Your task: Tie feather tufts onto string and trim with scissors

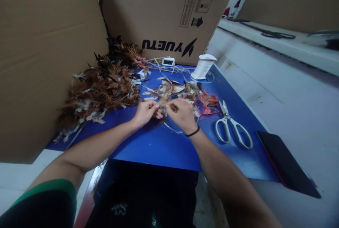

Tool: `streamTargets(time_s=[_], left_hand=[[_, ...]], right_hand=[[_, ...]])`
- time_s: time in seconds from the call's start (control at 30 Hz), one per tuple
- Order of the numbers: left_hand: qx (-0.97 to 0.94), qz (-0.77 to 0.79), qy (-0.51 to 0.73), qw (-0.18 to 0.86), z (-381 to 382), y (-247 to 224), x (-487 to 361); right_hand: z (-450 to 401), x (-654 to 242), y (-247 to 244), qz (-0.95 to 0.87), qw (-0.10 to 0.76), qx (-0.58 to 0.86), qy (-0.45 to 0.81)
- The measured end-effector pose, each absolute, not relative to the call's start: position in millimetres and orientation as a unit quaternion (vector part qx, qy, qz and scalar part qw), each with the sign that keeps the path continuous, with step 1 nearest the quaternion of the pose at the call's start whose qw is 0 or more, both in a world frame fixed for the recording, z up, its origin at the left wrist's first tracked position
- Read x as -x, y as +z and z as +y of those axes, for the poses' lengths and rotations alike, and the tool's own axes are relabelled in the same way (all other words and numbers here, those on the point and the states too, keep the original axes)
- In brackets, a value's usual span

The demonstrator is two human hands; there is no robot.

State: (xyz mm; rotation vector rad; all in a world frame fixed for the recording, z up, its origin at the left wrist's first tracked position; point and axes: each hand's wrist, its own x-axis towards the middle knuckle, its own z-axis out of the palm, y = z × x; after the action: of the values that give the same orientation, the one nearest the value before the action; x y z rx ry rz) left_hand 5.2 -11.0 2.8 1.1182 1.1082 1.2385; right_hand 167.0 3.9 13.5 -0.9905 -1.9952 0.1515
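My left hand (149, 112) and my right hand (182, 114) meet over the blue tabletop (148, 147), fingertips pinched close together. Between them is a small brownish feather (163, 109), partly covered by the fingers. Just beyond lie loose tan, white and dark feathers (169, 88). A thin white string (172, 128) curves across the table below my right hand. To its right, red plastic strands (209, 101) lie beside the feathers, and the scissors (230, 127) rest with their blades slightly apart.
A heap of brown feathers (106, 87) covers the left side. At the back stand a white spool (203, 67) and a small digital timer (168, 61) near thin sticks. Cardboard (164, 12) walls rise behind and left. A dark phone (286, 161) lies at the right edge.
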Motion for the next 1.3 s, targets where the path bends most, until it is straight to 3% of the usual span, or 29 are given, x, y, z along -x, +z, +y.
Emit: streamTargets(time_s=[0.93, 1.3], left_hand=[[-0.513, 0.467, 0.506, 0.512, -8.9, -3.9, -4.4], [-0.49, 0.454, 0.487, 0.563, -8.1, -1.3, -2.5]], right_hand=[[3.9, -165.6, 10.0, -0.834, 0.393, 0.383, 0.055], [11.2, -169.7, 16.6, -0.683, 0.509, 0.441, 0.283]])
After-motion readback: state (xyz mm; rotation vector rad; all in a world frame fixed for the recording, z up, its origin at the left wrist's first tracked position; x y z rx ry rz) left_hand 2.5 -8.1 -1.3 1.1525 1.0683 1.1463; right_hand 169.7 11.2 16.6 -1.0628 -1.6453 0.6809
